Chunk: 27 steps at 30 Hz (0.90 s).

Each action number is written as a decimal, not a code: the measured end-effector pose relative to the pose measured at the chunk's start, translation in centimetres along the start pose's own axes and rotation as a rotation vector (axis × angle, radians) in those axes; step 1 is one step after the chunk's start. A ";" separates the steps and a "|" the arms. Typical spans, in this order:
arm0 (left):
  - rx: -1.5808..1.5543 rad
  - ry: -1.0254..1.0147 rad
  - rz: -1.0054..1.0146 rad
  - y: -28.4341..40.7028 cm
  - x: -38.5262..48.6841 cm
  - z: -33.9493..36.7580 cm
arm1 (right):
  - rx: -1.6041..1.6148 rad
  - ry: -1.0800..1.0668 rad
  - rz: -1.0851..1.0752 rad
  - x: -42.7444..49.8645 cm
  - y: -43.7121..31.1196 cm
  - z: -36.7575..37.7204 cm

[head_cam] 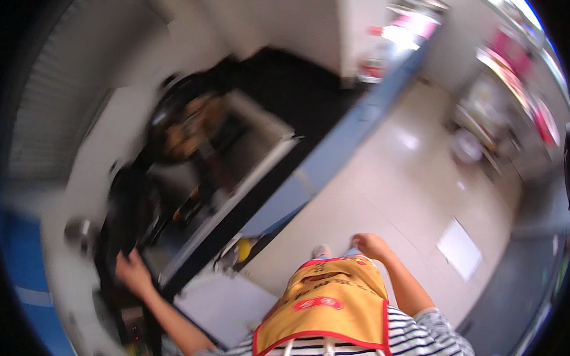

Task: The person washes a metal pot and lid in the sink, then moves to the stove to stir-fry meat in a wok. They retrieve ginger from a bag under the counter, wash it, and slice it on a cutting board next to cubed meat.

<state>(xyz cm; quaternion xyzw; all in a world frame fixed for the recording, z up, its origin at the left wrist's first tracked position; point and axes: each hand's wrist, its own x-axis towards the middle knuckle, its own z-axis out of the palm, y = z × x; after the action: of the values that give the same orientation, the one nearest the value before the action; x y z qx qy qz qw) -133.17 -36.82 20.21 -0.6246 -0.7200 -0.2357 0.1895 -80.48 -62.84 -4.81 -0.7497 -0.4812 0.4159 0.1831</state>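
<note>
My left hand (134,272) reaches over the black countertop at the left, close to a dark, blurred object on it; whether it touches anything is hard to tell. Beside my body, above the floor, hangs my right hand (370,245), its fingers curled and nothing visible in them. On the stove (259,127) sits a black wok (158,128) with brown food (182,139) inside. A yellow apron (337,317) with red edging covers my front.
A bottle with a red label (371,66) stands at the counter's far end. Shelving (488,119) with bowls and pink items lines the right side. A white sheet (459,249) lies on the tiled floor (370,189). Motion blurs much of the view.
</note>
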 end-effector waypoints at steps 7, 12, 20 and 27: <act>-1.138 -0.347 0.501 33.4 -10.6 0.0 | 0.059 0.125 0.206 -6.3 5.7 -4.6; -1.553 -1.037 0.696 50.6 -25.6 -1.6 | 0.230 0.326 0.421 -14.0 14.2 -6.7; -1.460 -1.427 0.951 68.8 -42.2 -7.1 | 0.430 0.572 0.684 -26.8 28.7 -13.1; -1.320 -1.531 1.042 80.8 -48.6 -8.9 | 0.457 0.725 0.740 -30.6 38.2 -22.6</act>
<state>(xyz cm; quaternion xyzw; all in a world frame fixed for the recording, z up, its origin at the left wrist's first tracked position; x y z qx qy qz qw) -46.29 -72.54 8.22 -0.8056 -0.0344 -0.0177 -0.5912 -46.54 -104.73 -3.63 -0.9046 0.0097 0.2618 0.3362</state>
